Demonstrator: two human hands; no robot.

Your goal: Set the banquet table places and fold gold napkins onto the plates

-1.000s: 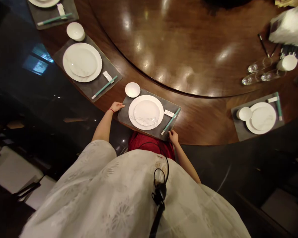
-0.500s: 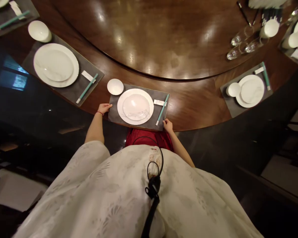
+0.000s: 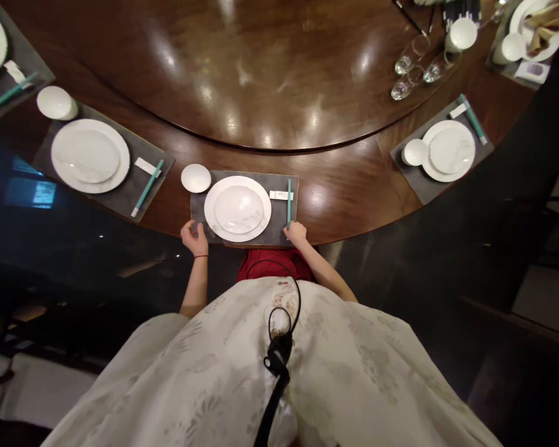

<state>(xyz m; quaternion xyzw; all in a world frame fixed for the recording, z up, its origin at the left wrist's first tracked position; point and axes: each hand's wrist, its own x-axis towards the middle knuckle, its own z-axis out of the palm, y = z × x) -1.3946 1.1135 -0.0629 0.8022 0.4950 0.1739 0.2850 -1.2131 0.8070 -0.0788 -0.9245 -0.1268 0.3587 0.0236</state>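
In the lower centre of the frame, a dark grey rectangular placemat (image 3: 279, 226) lies along the near edge of a round brown polished wooden table (image 3: 340, 198). On its middle sits a large white round plate (image 3: 209, 211) bearing a smaller white marbled plate (image 3: 239, 210); a small white round bowl (image 3: 196, 178) stands by the mat's upper-left corner. Towards the mat's right edge, slim teal chopsticks (image 3: 289, 200) run nearly upright in the frame, their upper part across the right end of a flat white rectangular rest (image 3: 279, 195). The right hand (image 3: 295, 232) is at the chopsticks' lower end, over the mat's lower-right corner, its fingers folded in; whether they pinch the chopsticks or only touch them cannot be told. The left hand (image 3: 194, 239) is just beside the mat's lower-left corner, thumb and curled fingers parted with a moderate gap and nothing between them. A similar grey-matted place setting (image 3: 135, 195) lies at centre left, and another (image 3: 414, 180) at right. Clear drinking glasses (image 3: 402, 87) lie at upper right, on the brown wooden turntable (image 3: 270, 99).
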